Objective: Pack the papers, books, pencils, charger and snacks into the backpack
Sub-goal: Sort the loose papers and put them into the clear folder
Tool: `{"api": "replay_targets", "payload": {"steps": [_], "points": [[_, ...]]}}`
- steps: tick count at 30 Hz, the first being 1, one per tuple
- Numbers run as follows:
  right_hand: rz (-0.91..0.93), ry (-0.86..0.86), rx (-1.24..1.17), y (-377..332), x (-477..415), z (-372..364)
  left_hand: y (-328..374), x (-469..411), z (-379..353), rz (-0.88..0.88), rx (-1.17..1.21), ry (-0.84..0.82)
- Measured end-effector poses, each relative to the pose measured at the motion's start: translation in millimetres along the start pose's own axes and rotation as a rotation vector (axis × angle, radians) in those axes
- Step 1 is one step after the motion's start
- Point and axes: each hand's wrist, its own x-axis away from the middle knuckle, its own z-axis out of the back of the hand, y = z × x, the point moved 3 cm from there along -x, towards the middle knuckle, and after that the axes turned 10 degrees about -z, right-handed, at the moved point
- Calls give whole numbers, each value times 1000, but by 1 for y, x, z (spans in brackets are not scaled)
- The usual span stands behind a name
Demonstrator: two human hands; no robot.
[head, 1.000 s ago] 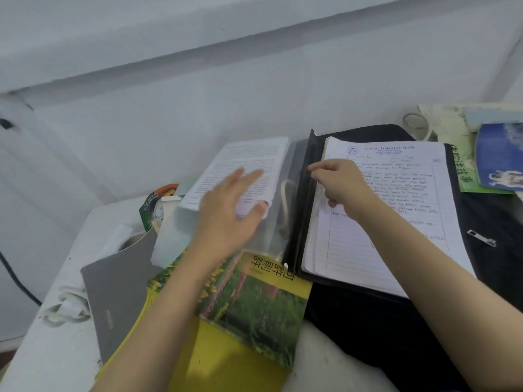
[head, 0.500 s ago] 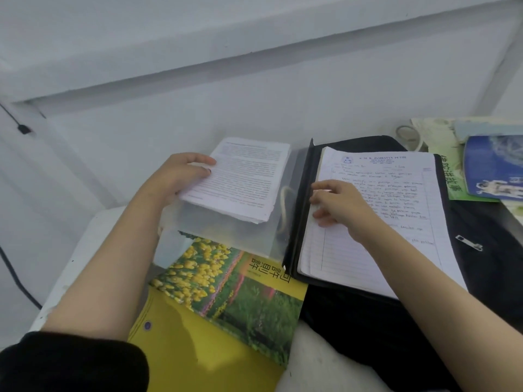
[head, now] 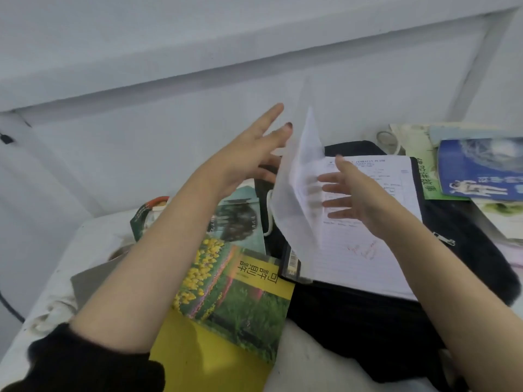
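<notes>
While both hands' fingers spread wide, the clear folder (head: 294, 193) stands nearly upright, long axis vertical.

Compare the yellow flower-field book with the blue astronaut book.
The yellow flower-field book lies near the left forearm, partly on a grey book; the blue astronaut book lies at far right atop a green one. Covers differ: flower photo on yellow versus astronaut on blue. Both lie flat, closed and unpacked.

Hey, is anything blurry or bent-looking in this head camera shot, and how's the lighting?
Head view: the clear plastic sleeve with its printed pages is smeared by motion, as are the left hand fingers; the yellow flower book reads sharp. Wide-angle lens bows the wall ledge. Light is soft and even, no glare, faint shadows.
</notes>
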Motion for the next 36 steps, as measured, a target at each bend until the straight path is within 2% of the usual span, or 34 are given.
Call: {"api": "replay_targets", "payload": {"steps": [4, 6, 8, 12, 15, 19, 22, 26, 30, 36], "points": [[-21, -35, -134, 1, 23, 20, -16, -4, -38, 42, 32, -148], [38, -19, -241, 2, 32, 33, -23, -1, -51, 77, -86, -221], [99, 150, -374, -1, 48, 46, -36, 3, -61, 108, -255, -268], [98, 205, -452, 14, 47, 73, -62, 9, -69, 182, -461, -231], [-20, 383, -302, 42, 31, 100, -71, 11, -73, 138, -571, -159], [-62, 561, 124, 68, 16, 113, -80, 13, -77, 82, -691, -84], [-30, 616, 404, 72, 21, 108, -84, 13, -75, 98, -632, -39], [-44, 616, 480, 80, 15, 106, -85, 11, -74, 117, -560, 8], [-82, 556, 341, 86, 11, 109, -81, 11, -75, 126, -495, -21], [-22, 452, 5, 94, 11, 110, -82, 8, -79, 213, -267, -59]]}}
